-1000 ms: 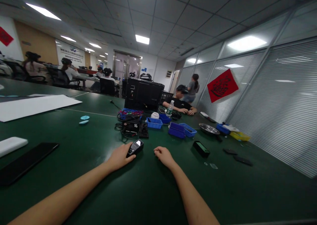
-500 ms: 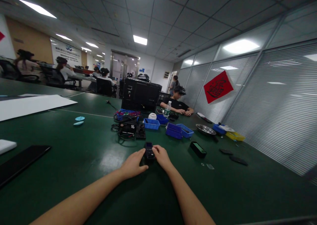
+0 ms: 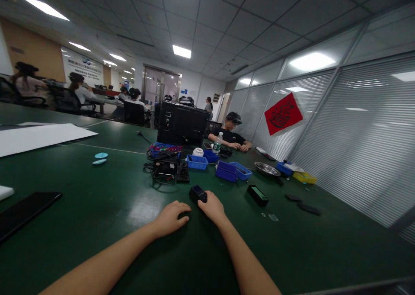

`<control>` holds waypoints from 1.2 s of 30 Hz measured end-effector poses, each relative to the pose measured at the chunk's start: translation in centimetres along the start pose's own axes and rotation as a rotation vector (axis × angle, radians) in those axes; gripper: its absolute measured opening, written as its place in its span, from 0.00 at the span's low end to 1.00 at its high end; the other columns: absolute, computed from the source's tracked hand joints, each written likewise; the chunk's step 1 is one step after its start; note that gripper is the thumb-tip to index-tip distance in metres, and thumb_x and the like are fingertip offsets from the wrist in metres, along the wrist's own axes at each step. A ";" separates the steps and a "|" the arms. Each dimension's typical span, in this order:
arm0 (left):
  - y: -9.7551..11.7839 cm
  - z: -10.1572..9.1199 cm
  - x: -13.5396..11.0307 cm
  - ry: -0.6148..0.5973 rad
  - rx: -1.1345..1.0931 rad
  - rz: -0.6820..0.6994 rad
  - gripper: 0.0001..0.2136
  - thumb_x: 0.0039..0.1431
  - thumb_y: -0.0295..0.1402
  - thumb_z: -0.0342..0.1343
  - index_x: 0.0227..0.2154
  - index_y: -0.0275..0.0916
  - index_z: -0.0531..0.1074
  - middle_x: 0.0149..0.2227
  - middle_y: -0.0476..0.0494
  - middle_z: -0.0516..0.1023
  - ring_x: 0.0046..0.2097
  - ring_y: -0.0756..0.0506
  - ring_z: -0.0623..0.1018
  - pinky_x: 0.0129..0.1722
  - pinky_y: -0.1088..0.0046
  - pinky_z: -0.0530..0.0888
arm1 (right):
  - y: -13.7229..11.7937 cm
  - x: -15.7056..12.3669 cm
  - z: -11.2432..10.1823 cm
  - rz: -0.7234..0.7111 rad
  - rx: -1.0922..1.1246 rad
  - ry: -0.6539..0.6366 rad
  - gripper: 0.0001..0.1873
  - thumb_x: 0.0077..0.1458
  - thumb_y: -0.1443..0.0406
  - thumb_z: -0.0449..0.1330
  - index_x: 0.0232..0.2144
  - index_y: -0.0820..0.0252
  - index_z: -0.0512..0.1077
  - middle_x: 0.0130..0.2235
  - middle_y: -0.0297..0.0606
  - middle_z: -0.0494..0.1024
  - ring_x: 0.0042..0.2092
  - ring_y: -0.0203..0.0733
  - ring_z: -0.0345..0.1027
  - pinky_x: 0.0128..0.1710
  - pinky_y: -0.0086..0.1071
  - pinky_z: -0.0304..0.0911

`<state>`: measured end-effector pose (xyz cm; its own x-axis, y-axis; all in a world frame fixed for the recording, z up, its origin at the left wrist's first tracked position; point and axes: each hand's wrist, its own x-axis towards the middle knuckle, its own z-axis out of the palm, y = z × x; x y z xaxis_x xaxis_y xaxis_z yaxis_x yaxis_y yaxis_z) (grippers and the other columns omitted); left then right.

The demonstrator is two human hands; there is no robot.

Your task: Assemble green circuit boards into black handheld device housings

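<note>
A small black device with a screen and buttons (image 3: 196,193) is turned at an angle over the green table, in the middle of the head view. Around its near right end, my right hand (image 3: 212,206) is closed, thumb on the near side. To the left, my left hand (image 3: 171,217) rests near the tabletop with nothing in it, thumb and fingers apart. A short gap separates it from the device. Right of my hands lies a black case with a green top (image 3: 258,195).
Beyond my hands are a black power box with cables (image 3: 164,168), a blue tray (image 3: 197,162), a dark blue bin (image 3: 226,171) and a baseball (image 3: 198,152). A steel bowl (image 3: 267,169) sits to the right. Across the table sits a person (image 3: 231,135).
My left hand has let go of the device and drawn back left. In my right hand the device has turned, its near end swinging right. A standing person in the background has moved left.
</note>
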<state>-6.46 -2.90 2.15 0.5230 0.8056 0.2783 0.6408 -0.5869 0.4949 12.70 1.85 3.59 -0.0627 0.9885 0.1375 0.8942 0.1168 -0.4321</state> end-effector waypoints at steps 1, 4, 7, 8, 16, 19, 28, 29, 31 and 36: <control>0.0 -0.1 -0.1 0.004 -0.012 -0.006 0.16 0.52 0.35 0.49 0.44 0.44 0.69 0.46 0.49 0.73 0.46 0.46 0.70 0.48 0.69 0.64 | 0.3 0.1 -0.3 0.025 -0.026 -0.002 0.18 0.45 0.57 0.54 0.39 0.58 0.66 0.40 0.42 0.72 0.40 0.45 0.66 0.34 0.32 0.58; -0.3 -0.3 -0.5 0.011 -0.046 -0.019 0.14 0.52 0.34 0.49 0.42 0.43 0.70 0.45 0.49 0.73 0.46 0.47 0.70 0.48 0.71 0.63 | 1.5 0.6 -1.1 0.114 -0.091 -0.014 0.18 0.46 0.56 0.53 0.39 0.58 0.66 0.40 0.41 0.72 0.40 0.45 0.67 0.32 0.31 0.58; -0.7 -0.3 -0.6 0.014 -0.064 -0.030 0.13 0.52 0.34 0.49 0.42 0.43 0.70 0.44 0.49 0.74 0.46 0.47 0.70 0.48 0.71 0.63 | 2.6 1.0 -1.8 0.184 -0.101 -0.008 0.20 0.46 0.55 0.52 0.40 0.58 0.65 0.41 0.42 0.72 0.41 0.45 0.67 0.31 0.31 0.59; -0.8 -0.2 -0.6 0.013 -0.064 -0.035 0.13 0.52 0.34 0.49 0.42 0.43 0.70 0.44 0.49 0.74 0.45 0.47 0.70 0.47 0.71 0.63 | 2.9 1.1 -1.9 0.200 -0.096 -0.002 0.20 0.46 0.55 0.52 0.41 0.58 0.65 0.41 0.42 0.72 0.41 0.45 0.67 0.31 0.31 0.59; -0.8 -0.3 -0.6 -0.010 -0.058 -0.040 0.13 0.52 0.34 0.49 0.41 0.43 0.70 0.43 0.49 0.74 0.45 0.47 0.70 0.47 0.72 0.63 | 4.7 1.9 -2.3 0.296 -0.100 0.029 0.22 0.46 0.53 0.52 0.42 0.57 0.64 0.43 0.42 0.72 0.42 0.46 0.67 0.33 0.33 0.61; -0.8 -0.4 -0.6 -0.019 -0.054 -0.036 0.13 0.52 0.34 0.49 0.41 0.43 0.70 0.43 0.49 0.74 0.45 0.47 0.70 0.47 0.71 0.64 | 5.1 2.0 -2.6 0.323 -0.103 0.033 0.22 0.46 0.52 0.52 0.42 0.58 0.63 0.43 0.44 0.71 0.42 0.46 0.67 0.32 0.33 0.61; -0.9 -0.4 -0.7 -0.018 -0.065 -0.002 0.13 0.52 0.34 0.49 0.41 0.43 0.70 0.43 0.49 0.73 0.45 0.48 0.70 0.47 0.72 0.64 | 5.5 2.1 -3.1 0.388 -0.137 0.052 0.24 0.48 0.50 0.49 0.41 0.61 0.62 0.44 0.48 0.70 0.44 0.49 0.66 0.34 0.35 0.61; -0.9 -0.4 -0.7 -0.015 -0.063 -0.001 0.13 0.52 0.34 0.50 0.41 0.43 0.70 0.43 0.49 0.73 0.45 0.48 0.70 0.47 0.72 0.64 | 5.4 2.1 -3.1 0.388 -0.146 0.053 0.24 0.48 0.50 0.50 0.42 0.61 0.62 0.44 0.48 0.70 0.44 0.49 0.66 0.34 0.36 0.61; -0.8 -0.4 -0.7 -0.015 -0.060 0.002 0.13 0.52 0.34 0.50 0.41 0.43 0.70 0.43 0.49 0.73 0.45 0.48 0.70 0.47 0.72 0.64 | 5.3 2.0 -3.0 0.373 -0.166 0.062 0.24 0.47 0.52 0.51 0.43 0.62 0.62 0.44 0.48 0.69 0.45 0.50 0.65 0.35 0.36 0.61; -1.0 -0.3 -0.8 -0.017 -0.060 0.013 0.13 0.52 0.34 0.49 0.41 0.43 0.69 0.43 0.49 0.73 0.45 0.48 0.70 0.47 0.72 0.63 | 5.0 1.7 -3.3 0.353 -0.130 0.123 0.23 0.46 0.52 0.53 0.41 0.61 0.63 0.44 0.48 0.69 0.44 0.50 0.65 0.36 0.37 0.60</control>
<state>-7.67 -2.90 1.73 0.5406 0.7963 0.2715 0.5990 -0.5909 0.5403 18.48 3.84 4.57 0.3055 0.9459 0.1093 0.9003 -0.2495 -0.3567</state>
